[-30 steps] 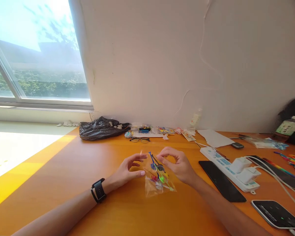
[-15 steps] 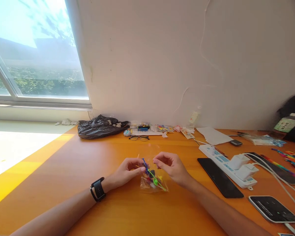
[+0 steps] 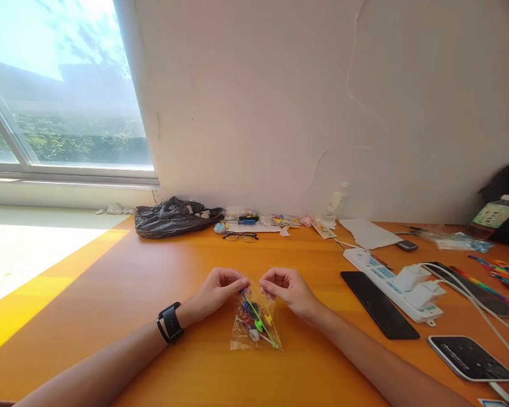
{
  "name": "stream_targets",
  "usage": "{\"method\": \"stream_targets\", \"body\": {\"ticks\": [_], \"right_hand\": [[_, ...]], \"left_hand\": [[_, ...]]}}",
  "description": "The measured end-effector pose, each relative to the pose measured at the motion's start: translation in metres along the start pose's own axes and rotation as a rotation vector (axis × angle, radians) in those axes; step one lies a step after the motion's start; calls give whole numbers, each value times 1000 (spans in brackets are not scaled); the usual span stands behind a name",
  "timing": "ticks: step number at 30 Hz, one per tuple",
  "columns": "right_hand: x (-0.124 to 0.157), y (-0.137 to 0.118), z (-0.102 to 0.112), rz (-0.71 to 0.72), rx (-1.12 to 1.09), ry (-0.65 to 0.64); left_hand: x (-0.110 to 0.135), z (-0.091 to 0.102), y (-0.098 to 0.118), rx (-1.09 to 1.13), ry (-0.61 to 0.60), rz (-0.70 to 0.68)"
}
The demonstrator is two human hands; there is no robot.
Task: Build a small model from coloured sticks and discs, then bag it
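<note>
A small clear plastic bag (image 3: 238, 339) hangs or rests just in front of me over the wooden table. Inside it show colourful small pieces: a bright green piece (image 3: 259, 325) with a thin green stem, plus blue, red, yellow, white and dark ones. My left hand (image 3: 224, 289), with a black watch on its wrist, pinches the bag's upper left edge between thumb and fingers. At the upper right edge, my right hand (image 3: 286, 289) pinches the bag likewise. The two hands are a short gap apart.
A black plastic bag (image 3: 173, 217) lies by the wall, with eyeglasses (image 3: 241, 237) and small packets to its right. On the right are a black phone (image 3: 377, 305), a white power strip (image 3: 375, 277) with plugged chargers, a black-and-white device (image 3: 470, 359) and colourful twisted strands (image 3: 503, 275).
The right hand has moved slightly left and down, onto the bag's edge. The bag has shifted down and a little left. The blue piece now sits lower, below the left fingers.
</note>
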State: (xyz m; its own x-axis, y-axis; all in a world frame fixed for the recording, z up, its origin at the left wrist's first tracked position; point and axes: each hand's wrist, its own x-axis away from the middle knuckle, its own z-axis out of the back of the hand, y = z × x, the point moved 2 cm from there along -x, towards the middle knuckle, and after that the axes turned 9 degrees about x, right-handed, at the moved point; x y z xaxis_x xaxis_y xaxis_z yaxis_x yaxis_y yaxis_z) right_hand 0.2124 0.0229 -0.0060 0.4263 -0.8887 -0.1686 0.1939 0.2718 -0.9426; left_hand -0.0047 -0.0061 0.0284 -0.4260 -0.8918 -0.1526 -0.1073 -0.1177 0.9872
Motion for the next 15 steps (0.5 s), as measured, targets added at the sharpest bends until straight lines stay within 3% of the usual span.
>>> {"method": "stream_targets", "body": {"ticks": [8, 11, 15], "right_hand": [[2, -3, -1, 16, -32, 15], [3, -4, 0, 17, -27, 83], [3, -5, 2, 7, -61, 117]], "left_hand": [[0, 2, -2, -5, 38, 24], [-1, 2, -4, 23, 19, 7], [-5, 6, -9, 38, 92, -20]]}}
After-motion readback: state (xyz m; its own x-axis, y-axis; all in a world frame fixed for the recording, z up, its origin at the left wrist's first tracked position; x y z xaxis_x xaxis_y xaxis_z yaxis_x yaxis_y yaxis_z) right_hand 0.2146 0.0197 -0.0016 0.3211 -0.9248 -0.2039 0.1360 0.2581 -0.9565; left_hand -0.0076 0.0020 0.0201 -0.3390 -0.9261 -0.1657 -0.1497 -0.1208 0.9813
